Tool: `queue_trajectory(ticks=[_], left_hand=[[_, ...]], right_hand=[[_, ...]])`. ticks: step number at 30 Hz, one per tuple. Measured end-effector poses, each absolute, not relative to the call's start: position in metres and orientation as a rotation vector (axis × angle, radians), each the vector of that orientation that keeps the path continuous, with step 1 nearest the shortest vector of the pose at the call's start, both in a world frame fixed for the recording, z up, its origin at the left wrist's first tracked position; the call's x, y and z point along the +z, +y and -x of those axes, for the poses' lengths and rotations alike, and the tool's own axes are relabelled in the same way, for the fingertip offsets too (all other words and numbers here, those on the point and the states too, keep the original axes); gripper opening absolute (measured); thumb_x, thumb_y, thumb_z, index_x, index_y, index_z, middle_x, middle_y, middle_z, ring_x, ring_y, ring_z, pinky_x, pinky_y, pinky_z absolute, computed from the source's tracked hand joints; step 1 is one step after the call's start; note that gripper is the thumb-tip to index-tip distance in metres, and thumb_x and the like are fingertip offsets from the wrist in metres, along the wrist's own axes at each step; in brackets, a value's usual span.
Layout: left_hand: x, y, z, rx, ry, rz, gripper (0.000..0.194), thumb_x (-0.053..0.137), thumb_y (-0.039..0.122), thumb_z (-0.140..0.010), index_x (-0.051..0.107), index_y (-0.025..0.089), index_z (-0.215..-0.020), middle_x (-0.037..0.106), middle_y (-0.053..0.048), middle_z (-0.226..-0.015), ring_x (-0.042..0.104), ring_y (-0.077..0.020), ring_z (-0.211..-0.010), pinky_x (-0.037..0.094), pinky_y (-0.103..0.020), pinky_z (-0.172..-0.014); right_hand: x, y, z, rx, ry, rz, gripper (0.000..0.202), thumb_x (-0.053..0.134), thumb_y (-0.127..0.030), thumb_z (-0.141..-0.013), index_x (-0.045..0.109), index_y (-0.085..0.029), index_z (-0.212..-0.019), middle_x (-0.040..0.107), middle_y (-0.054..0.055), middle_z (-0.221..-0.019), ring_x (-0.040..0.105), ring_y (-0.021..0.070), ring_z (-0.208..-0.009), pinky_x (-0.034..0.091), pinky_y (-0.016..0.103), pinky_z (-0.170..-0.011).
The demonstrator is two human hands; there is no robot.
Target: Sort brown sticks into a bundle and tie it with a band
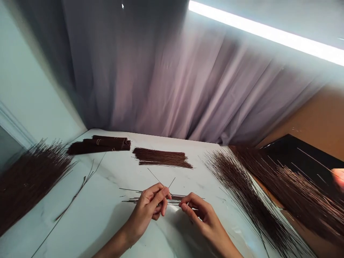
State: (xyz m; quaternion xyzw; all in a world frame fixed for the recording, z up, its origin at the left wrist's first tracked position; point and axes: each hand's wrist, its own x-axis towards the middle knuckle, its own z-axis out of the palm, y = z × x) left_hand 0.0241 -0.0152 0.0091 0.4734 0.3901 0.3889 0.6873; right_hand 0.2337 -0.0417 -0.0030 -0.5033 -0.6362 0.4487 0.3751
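Note:
My left hand (152, 200) is closed in a pinch near the front middle of the white table. Above its fingertips, two thin dark-brown sticks (155, 175) poke out and cross, held between thumb and forefinger. To the right, my right hand (200, 213) is also closed, thumb and forefinger pressed together; whatever lies between them is too fine to make out. Behind and beneath both hands, several loose sticks (176, 197) lie sideways on the table. Beyond them rests a neat row of cut sticks (162, 157).
Tied brown bundles (99, 144) lie at the back left. A large loose pile (34, 179) fills the left edge, with a few stray sticks (73, 197) beside it. Another pile (242, 190) spreads at the right. Past it, another person's hand (339, 177) shows near more sticks (303, 190).

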Motion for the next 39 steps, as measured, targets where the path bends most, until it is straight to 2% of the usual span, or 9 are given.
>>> queue_trajectory(ticks=[9,14,27,33,36,39], left_hand=[[0.007,-0.014,-0.025,0.885,0.953,-1.209,0.040,0.054,0.057,-0.097,0.058,0.019,-0.084,0.046,0.006,-0.057,0.029,-0.0082,-0.052,0.022,-0.020,-0.047],[0.009,-0.014,-0.024,0.886,0.994,-1.208,0.041,0.053,0.056,-0.097,0.060,0.018,-0.084,0.047,0.005,-0.059,0.033,-0.0092,-0.054,0.025,-0.020,-0.048],[0.003,-0.011,-0.024,0.904,0.991,-1.191,0.044,0.053,0.059,-0.096,0.062,0.018,-0.082,0.049,0.005,-0.057,0.033,-0.0087,-0.051,0.023,-0.021,-0.048],[0.007,-0.022,-0.025,0.795,0.892,-1.291,0.040,0.052,0.053,-0.097,0.061,0.018,-0.082,0.050,0.005,-0.055,0.030,-0.0093,-0.050,0.021,-0.023,-0.048],[0.013,-0.029,-0.027,0.614,0.814,-1.360,0.037,0.052,0.049,-0.098,0.061,0.019,-0.079,0.054,0.003,-0.055,0.034,-0.0108,-0.052,0.023,-0.024,-0.051],[0.019,-0.022,-0.027,0.673,0.860,-1.399,0.040,0.052,0.050,-0.098,0.059,0.019,-0.074,0.052,0.003,-0.057,0.037,-0.0115,-0.054,0.025,-0.024,-0.052]], right_hand=[[-0.005,-0.045,-0.226,1.074,-1.677,1.284,0.035,0.053,-0.050,-0.099,0.067,-0.020,-0.090,0.064,0.003,-0.084,0.057,0.0162,-0.076,0.047,0.024,-0.063],[-0.007,-0.045,-0.226,0.967,-1.709,1.304,0.035,0.052,-0.050,-0.100,0.067,-0.020,-0.089,0.064,0.003,-0.082,0.055,0.0150,-0.070,0.048,0.023,-0.061],[-0.006,-0.053,-0.222,0.989,-1.672,1.298,0.035,0.050,-0.051,-0.100,0.065,-0.020,-0.089,0.064,0.004,-0.083,0.057,0.0159,-0.073,0.051,0.024,-0.064],[-0.002,-0.034,-0.232,1.037,-1.713,1.303,0.037,0.052,-0.051,-0.099,0.066,-0.019,-0.086,0.066,0.004,-0.081,0.059,0.0169,-0.073,0.049,0.025,-0.061],[0.030,-0.015,-0.236,0.905,-1.869,1.225,0.034,0.053,-0.046,-0.100,0.067,-0.020,-0.084,0.066,0.003,-0.079,0.060,0.0175,-0.073,0.049,0.027,-0.065],[0.049,-0.023,-0.228,0.586,-2.054,1.129,0.026,0.048,-0.034,-0.103,0.069,-0.023,-0.091,0.066,0.006,-0.085,0.061,0.0188,-0.077,0.050,0.030,-0.071]])
